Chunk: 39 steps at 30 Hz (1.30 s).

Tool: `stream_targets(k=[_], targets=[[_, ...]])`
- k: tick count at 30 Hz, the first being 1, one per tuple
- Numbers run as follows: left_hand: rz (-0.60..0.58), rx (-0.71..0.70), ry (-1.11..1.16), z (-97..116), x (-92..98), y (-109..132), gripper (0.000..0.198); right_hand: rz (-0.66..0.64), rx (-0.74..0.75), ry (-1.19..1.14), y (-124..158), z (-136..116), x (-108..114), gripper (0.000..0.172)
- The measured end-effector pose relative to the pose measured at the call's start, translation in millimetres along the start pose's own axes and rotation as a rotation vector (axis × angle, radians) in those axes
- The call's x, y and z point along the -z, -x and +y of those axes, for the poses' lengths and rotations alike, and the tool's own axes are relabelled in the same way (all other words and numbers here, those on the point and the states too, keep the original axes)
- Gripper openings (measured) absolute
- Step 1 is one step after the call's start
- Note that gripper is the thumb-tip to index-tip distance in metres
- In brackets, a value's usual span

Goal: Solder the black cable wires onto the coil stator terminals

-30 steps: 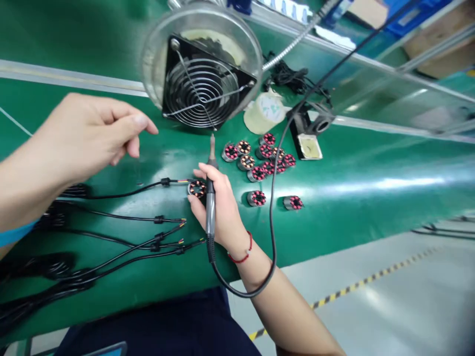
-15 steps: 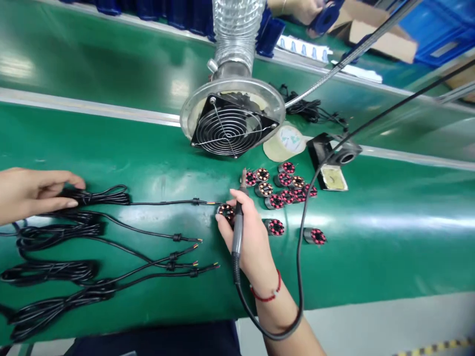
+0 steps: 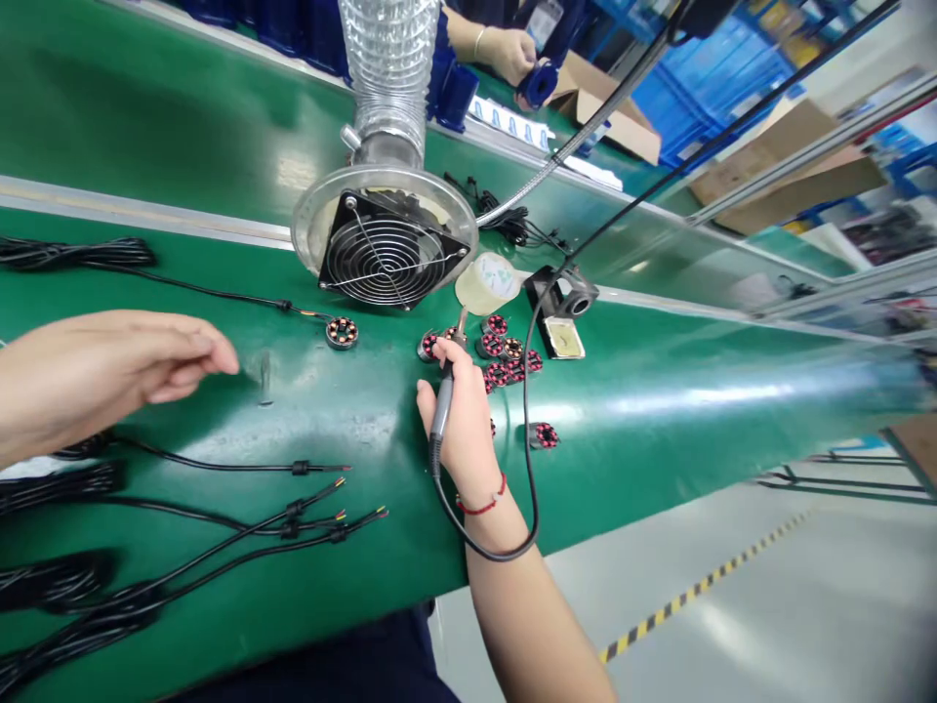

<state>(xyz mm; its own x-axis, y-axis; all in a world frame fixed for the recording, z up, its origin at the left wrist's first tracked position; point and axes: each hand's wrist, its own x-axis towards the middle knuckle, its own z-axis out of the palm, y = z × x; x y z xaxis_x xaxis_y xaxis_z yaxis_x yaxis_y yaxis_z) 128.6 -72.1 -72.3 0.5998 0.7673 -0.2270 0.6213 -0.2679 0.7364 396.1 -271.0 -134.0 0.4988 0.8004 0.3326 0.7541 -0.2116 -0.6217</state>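
My right hand (image 3: 463, 420) is closed round a soldering iron (image 3: 442, 410), whose tip points away over a group of small motor stators (image 3: 492, 345) with red or copper windings. My left hand (image 3: 157, 366) hovers above the bench, its fingers loosely stretched and nothing visible in them. Beyond it lies a coiled black cable (image 3: 88, 254); its thin wire ends reach a copper-wound stator (image 3: 341, 333) and seem to touch it. Nearer me, several black cables (image 3: 220, 464) lie with bared coloured ends pointing right.
A fume extractor fan (image 3: 387, 259) hangs over the green bench (image 3: 322, 576). Behind the stators are a roll of clear tape (image 3: 486, 283) and a soldering iron stand (image 3: 560, 303) with a sponge. The iron's cord (image 3: 528, 449) loops beside my right arm. A co-worker's hand (image 3: 512, 59) holds a blue part.
The wired stator and its cable now lie farther back on the bench, released by both hands. My right hand has moved toward the stator group with the iron. The view has turned rightward.
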Motion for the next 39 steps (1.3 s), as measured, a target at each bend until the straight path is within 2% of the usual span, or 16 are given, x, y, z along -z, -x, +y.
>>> stream_targets(k=[1, 3, 5, 8, 10, 13, 19, 23, 25, 27, 32, 36, 38, 39], targets=[[-0.114, 0.078, 0.122, 16.6, -10.7, -0.2, 0.033, -0.017, 0.003, -0.013, 0.0, -0.8, -0.1, 0.045], [-0.291, 0.09, 0.206, 37.5, -28.1, -3.0, 0.032, -0.039, 0.029, -0.059, 3.3, -6.7, -0.9, 0.042], [-0.359, -0.041, 0.146, 44.6, -42.4, -6.7, 0.034, -0.068, 0.095, -0.099, 10.1, -17.0, -1.5, 0.04], [-0.304, -0.267, -0.015, 43.5, -60.9, -7.6, 0.034, -0.143, 0.237, -0.13, 21.9, -34.3, -0.3, 0.041], [-0.257, -0.347, -0.123, 41.6, -70.6, -3.6, 0.027, -0.18, 0.277, -0.13, 27.5, -42.9, 2.1, 0.043], [-0.198, -0.498, -0.304, 37.1, -81.2, 5.2, 0.02, -0.18, 0.212, -0.148, 30.4, -50.2, 6.9, 0.045], [0.019, -0.919, -0.667, 22.4, -92.5, 10.8, 0.029, -0.19, 0.065, -0.151, 36.6, -61.8, 2.4, 0.047], [0.112, -1.009, -0.774, 19.6, -93.6, 9.4, 0.035, -0.117, 0.051, -0.11, 46.4, -65.9, -14.6, 0.045], [0.102, -0.999, -0.773, 20.3, -94.5, 9.2, 0.036, -0.093, 0.062, -0.087, 48.7, -64.4, -21.1, 0.045], [0.071, -0.92, -0.702, 22.8, -95.5, 9.2, 0.035, -0.09, 0.068, -0.068, 48.4, -61.5, -24.9, 0.046], [-0.118, -0.532, -0.296, 34.8, -88.4, 5.7, 0.025, -0.16, 0.065, -0.008, 43.2, -57.2, -26.1, 0.042], [-0.055, -0.246, -0.146, 40.1, -76.6, -1.0, 0.024, -0.226, 0.047, -0.035, 41.1, -57.1, -22.9, 0.045], [-0.064, -0.182, -0.114, 39.7, -75.0, -3.8, 0.025, -0.241, 0.047, -0.056, 40.8, -56.4, -21.9, 0.046], [-0.088, -0.199, -0.108, 38.9, -75.7, -5.0, 0.027, -0.241, 0.052, -0.064, 40.7, -55.9, -21.6, 0.046]])
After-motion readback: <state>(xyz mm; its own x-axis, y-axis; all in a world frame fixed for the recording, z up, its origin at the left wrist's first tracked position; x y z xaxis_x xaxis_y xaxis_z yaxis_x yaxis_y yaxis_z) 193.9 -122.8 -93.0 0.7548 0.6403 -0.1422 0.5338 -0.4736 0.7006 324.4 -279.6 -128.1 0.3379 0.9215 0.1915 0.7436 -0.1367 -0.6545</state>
